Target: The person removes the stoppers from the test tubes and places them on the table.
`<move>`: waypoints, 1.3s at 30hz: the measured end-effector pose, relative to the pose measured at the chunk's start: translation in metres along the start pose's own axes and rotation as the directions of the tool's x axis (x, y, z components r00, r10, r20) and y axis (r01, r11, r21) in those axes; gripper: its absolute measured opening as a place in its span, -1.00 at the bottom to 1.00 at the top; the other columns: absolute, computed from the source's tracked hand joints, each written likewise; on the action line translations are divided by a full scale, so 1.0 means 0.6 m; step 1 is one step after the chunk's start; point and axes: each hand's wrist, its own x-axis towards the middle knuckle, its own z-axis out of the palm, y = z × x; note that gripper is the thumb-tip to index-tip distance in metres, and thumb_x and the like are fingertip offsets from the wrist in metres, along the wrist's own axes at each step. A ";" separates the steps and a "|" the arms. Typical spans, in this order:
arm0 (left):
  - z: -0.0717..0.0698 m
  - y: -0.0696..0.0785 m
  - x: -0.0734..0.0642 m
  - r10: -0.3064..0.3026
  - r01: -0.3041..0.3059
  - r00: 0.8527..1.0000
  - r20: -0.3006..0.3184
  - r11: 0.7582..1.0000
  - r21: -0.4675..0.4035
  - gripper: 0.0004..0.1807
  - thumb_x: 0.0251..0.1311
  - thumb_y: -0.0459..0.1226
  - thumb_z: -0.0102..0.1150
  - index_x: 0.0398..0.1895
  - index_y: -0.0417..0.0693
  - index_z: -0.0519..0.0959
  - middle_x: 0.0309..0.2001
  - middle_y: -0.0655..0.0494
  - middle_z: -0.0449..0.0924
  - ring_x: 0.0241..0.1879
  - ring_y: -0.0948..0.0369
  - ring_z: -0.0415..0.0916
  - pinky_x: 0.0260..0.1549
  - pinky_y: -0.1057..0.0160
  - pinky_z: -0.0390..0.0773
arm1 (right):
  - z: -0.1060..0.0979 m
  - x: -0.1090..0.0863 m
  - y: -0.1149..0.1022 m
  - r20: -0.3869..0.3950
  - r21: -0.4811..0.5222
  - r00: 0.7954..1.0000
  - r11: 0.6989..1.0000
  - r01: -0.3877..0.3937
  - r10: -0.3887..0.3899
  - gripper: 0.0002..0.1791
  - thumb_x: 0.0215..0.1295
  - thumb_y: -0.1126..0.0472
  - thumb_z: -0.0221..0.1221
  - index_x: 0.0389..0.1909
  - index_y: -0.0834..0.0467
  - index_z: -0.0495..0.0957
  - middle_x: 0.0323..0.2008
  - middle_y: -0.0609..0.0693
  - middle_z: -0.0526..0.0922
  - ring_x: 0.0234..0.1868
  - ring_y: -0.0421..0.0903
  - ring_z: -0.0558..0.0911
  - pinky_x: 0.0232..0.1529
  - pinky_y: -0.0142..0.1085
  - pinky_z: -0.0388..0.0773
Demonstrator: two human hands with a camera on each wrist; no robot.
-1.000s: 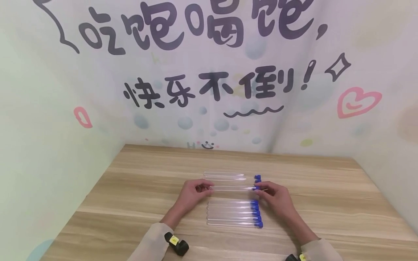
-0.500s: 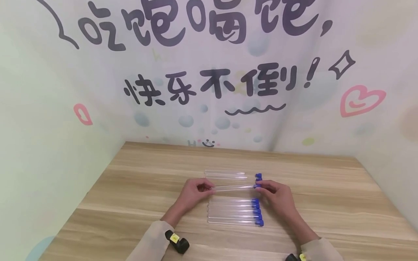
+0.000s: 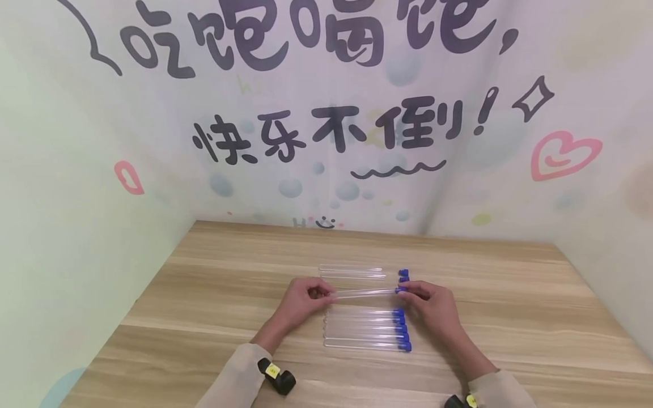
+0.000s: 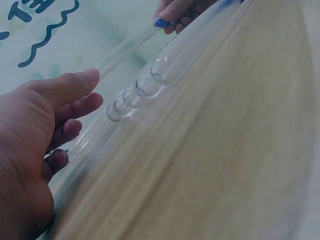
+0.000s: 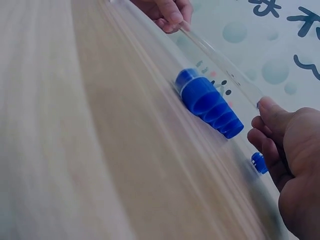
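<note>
A clear test tube (image 3: 363,293) spans the gap between both hands, raised over the wooden table. My left hand (image 3: 302,300) pinches its rounded end between thumb and fingers. At the other end, my right hand (image 3: 433,303) pinches the blue cap (image 4: 161,22), which sits on the tube's mouth. In the right wrist view, the right thumb (image 5: 270,109) hides most of that cap. Nearer me, a row of several capped test tubes (image 3: 359,328) lies side by side, blue caps to the right. Behind the held tube lie uncapped test tubes (image 3: 351,268).
Loose blue caps (image 3: 403,273) lie to the right of the uncapped tubes, close behind the right hand. The wooden table (image 3: 245,255) ends at a printed cloth backdrop (image 3: 326,192). Each wrist carries a black camera (image 3: 278,377).
The held test tube has gone from nearly level to a slight slant, its capped end higher in the head view. Both hands keep their pinch. The head view has shifted slightly.
</note>
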 end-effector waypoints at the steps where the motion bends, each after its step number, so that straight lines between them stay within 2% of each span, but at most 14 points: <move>1: 0.000 0.000 0.000 -0.004 0.004 1.000 0.001 1.000 0.005 -0.89 0.03 -0.26 0.41 -0.34 0.07 0.71 -0.45 0.26 0.59 -0.45 0.23 0.46 -0.47 0.33 0.45 | 0.000 0.000 -0.001 0.000 0.002 1.000 1.000 -0.003 0.003 -0.76 0.11 0.06 0.36 -0.20 0.04 0.71 -0.23 -0.08 0.72 -0.08 -0.13 0.65 -0.14 -0.45 0.50; 6: -0.001 0.002 -0.001 -0.025 0.025 1.000 0.004 0.999 0.027 -0.89 0.03 -0.25 0.42 -0.35 0.09 0.70 -0.47 0.29 0.58 -0.45 0.25 0.45 -0.46 0.33 0.45 | 0.001 -0.001 -0.005 -0.004 0.001 1.000 1.000 -0.016 0.016 -0.75 0.11 0.05 0.35 -0.20 0.04 0.71 -0.24 -0.08 0.73 -0.11 -0.17 0.65 -0.14 -0.45 0.50; 13: -0.001 0.000 -0.001 -0.024 0.024 1.000 0.012 0.999 0.034 -0.89 0.03 -0.23 0.42 -0.34 0.07 0.70 -0.46 0.30 0.57 -0.45 0.25 0.45 -0.45 0.33 0.45 | 0.001 -0.002 -0.008 -0.020 -0.001 0.999 0.999 -0.032 0.032 -0.75 0.11 0.04 0.36 -0.20 0.05 0.71 -0.25 -0.06 0.73 -0.14 -0.17 0.66 -0.17 -0.47 0.50; 26: -0.001 -0.002 -0.001 -0.021 0.021 1.000 0.020 1.000 0.007 -0.89 0.03 -0.22 0.42 -0.34 0.09 0.71 -0.45 0.30 0.60 -0.43 0.25 0.48 -0.44 0.33 0.46 | 0.001 -0.003 -0.011 -0.071 -0.032 0.997 0.999 0.007 -0.010 -0.77 0.10 0.07 0.37 -0.22 0.04 0.72 -0.27 -0.06 0.73 -0.16 -0.18 0.67 -0.22 -0.50 0.48; 32: 0.000 -0.003 -0.001 -0.021 0.020 1.000 0.018 1.000 0.022 -0.87 0.04 -0.17 0.41 -0.32 0.10 0.71 -0.45 0.32 0.60 -0.44 0.26 0.47 -0.45 0.33 0.46 | 0.002 -0.002 -0.009 -0.081 -0.011 0.997 1.000 0.016 -0.017 -0.77 0.09 0.06 0.38 -0.22 0.03 0.72 -0.29 -0.08 0.73 -0.17 -0.21 0.67 -0.22 -0.51 0.48; 39: 0.000 -0.003 -0.001 -0.019 0.018 1.000 0.014 0.999 0.030 -0.87 0.05 -0.16 0.41 -0.31 0.11 0.72 -0.43 0.32 0.61 -0.43 0.25 0.48 -0.43 0.32 0.47 | 0.003 -0.003 -0.010 -0.102 -0.005 0.994 1.000 0.027 -0.028 -0.76 0.08 0.06 0.38 -0.23 0.04 0.72 -0.30 -0.06 0.73 -0.24 -0.22 0.67 -0.32 -0.49 0.48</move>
